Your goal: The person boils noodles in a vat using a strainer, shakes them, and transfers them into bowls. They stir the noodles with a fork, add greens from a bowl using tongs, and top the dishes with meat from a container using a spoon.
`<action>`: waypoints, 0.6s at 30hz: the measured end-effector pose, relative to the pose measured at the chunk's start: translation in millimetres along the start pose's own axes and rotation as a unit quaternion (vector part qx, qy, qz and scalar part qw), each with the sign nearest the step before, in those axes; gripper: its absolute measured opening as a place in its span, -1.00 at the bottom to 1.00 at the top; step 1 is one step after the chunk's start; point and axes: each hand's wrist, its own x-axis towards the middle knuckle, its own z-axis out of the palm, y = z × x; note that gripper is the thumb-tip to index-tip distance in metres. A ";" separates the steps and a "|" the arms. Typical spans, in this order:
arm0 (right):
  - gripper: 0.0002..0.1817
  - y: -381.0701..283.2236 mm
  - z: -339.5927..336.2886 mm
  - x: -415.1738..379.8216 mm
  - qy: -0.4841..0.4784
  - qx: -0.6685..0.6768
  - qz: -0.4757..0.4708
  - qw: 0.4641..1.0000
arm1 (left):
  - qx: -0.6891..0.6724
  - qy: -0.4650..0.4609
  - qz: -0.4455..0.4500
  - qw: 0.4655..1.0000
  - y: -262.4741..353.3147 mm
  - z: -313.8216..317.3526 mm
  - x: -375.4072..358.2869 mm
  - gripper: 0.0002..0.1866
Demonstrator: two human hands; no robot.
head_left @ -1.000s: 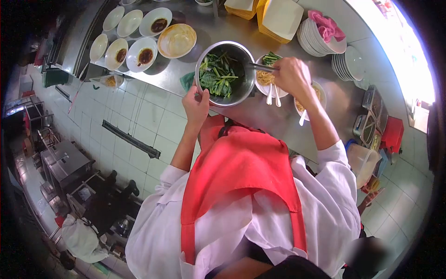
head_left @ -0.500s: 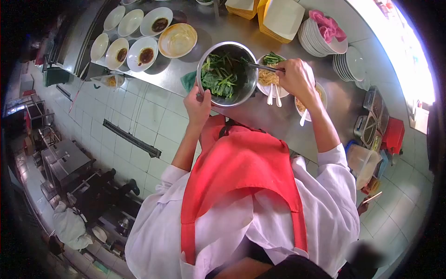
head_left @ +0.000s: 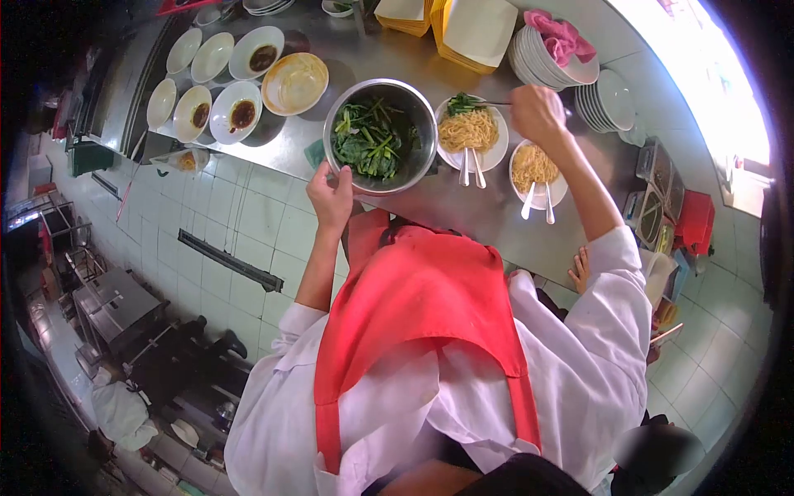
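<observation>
My left grip [head_left: 331, 198] holds the rim of a metal bowl [head_left: 423, 124] of leafy greens [head_left: 364, 140]; my right grip [head_left: 538, 114] clasps a metal utensil [head_left: 496, 103], its end at the greens beside noodles [head_left: 467, 131] on a white plate [head_left: 497, 150].

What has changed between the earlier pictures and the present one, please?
The right hand moved its metal utensil rightwards, from the metal bowl to the greens on the noodle plate. Another person's hand came into view by the right sleeve. The left hand stayed on the bowl's rim.
</observation>
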 end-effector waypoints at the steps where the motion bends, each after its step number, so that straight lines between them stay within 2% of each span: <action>1: -0.85 -2.1 8.3 0.5 0.003 0.016 -0.025 1.000 | 0.014 -0.006 -0.012 1.000 2.6 -0.9 -0.6 -0.81; 3: -0.85 -0.2 5.8 5.6 0.010 0.030 -0.055 0.998 | 0.006 -0.012 -0.021 1.000 5.5 -1.8 2.6 -0.86; 6: -0.84 7.1 -12.5 -9.0 0.028 0.068 -0.003 0.997 | -0.008 -0.013 -0.025 1.000 -1.1 -5.4 3.4 -0.88; 8: -0.75 -3.2 -41.9 -20.4 0.024 0.122 -0.004 0.992 | -0.016 -0.012 -0.010 1.000 -3.4 -6.8 2.2 -0.89; 9: -0.75 -8.3 -45.9 -23.0 -0.003 0.150 -0.013 0.989 | -0.050 -0.020 -0.032 0.998 -2.9 -6.0 2.5 -0.90; 10: -0.75 -21.1 -49.6 -26.9 -0.001 0.153 -0.014 0.988 | -0.085 -0.031 -0.054 0.994 -1.7 -4.8 2.4 -0.90; 12: -0.76 -57.9 -59.8 -29.4 -0.067 0.186 -0.003 0.980 | -0.078 -0.034 -0.057 0.995 2.3 -1.2 0.5 -0.90; 14: -0.76 -88.0 -36.7 -17.9 -0.067 0.195 -0.014 0.978 | -0.068 -0.039 -0.067 0.995 5.0 0.1 -1.3 -0.90; 16: -0.77 -113.7 -22.9 -3.2 -0.057 0.202 -0.018 0.978 | -0.051 -0.047 -0.056 0.996 1.7 -0.2 -2.2 -0.90; 18: -0.75 -129.1 -27.4 3.0 -0.060 0.200 -0.032 0.977 | 0.030 -0.043 -0.016 0.998 14.9 0.8 -5.1 -0.85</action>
